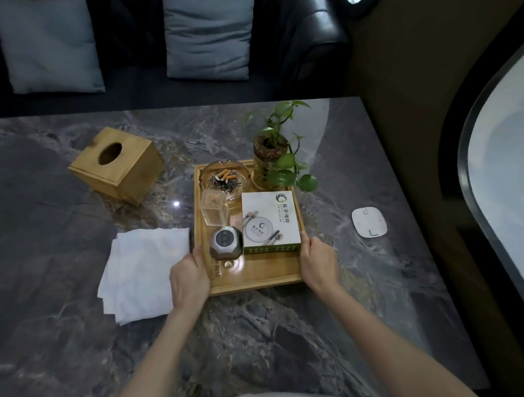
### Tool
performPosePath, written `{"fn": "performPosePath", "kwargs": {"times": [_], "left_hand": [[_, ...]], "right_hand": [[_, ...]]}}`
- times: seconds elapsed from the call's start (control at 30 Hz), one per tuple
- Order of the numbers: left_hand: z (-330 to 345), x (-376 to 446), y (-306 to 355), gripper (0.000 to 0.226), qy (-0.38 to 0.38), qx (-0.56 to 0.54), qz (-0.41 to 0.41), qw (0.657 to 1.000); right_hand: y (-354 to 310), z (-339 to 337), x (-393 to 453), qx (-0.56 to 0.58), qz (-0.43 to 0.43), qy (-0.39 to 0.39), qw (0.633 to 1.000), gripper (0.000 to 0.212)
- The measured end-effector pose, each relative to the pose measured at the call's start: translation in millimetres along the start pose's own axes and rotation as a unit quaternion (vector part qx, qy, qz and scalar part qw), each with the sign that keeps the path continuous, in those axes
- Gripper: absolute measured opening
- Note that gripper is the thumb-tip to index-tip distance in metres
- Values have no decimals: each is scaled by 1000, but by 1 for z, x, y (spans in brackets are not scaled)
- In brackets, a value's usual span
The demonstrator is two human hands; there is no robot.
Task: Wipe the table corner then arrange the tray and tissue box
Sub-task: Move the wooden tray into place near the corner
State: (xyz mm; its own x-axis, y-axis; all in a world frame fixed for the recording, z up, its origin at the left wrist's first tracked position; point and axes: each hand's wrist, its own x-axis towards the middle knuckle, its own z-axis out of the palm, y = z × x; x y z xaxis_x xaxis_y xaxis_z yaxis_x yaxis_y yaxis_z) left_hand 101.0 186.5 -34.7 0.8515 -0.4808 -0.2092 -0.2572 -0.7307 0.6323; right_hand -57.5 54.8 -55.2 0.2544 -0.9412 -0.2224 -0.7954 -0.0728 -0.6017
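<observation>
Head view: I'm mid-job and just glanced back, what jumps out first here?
The wooden tray at centre, gripped on its two side edges by the left hand and right hand, crowded with an ashtray of butts, a potted plant and a white box. A white cloth lies left of it; the wooden tissue box sits far left.

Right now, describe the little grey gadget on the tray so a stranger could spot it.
Find the wooden tray on the marble table. Along its left side, nearest the left hand, sits the grey gadget, between a clear container and the tray's front. It alone is metallic and faceted.
</observation>
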Motion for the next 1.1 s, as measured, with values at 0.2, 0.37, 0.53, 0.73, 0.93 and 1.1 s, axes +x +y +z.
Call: {"fn": "performPosePath", "kwargs": {"times": [0.2, 0.37, 0.53, 0.73, 0.93, 1.1], "left_hand": [[-5, 10, 38, 51, 19, -23, 64, 997], [4, 12, 79, 50, 28, -65, 107, 992], [27, -1, 118, 45, 4, -103, 120, 987], [73, -24, 141, 47, -37, -108, 137, 984], [117, -54, 140, 45, -64, -103, 104, 987], [137, -71, 124, 47, -62, -92, 72, 991]], "right_hand": [[-7, -36, 16, 45, -20, 48, 998, 44], [-9, -81, 36, 40, -37, 102, 993, 44], [16, -117, 51, 18, -48, 134, 990, 47], [64, -151, 53, 8, -17, 138, 990, 42], [113, -165, 49, -17, 14, 112, 993, 40], [138, -156, 48, -25, 23, 79, 996, 40]]}}
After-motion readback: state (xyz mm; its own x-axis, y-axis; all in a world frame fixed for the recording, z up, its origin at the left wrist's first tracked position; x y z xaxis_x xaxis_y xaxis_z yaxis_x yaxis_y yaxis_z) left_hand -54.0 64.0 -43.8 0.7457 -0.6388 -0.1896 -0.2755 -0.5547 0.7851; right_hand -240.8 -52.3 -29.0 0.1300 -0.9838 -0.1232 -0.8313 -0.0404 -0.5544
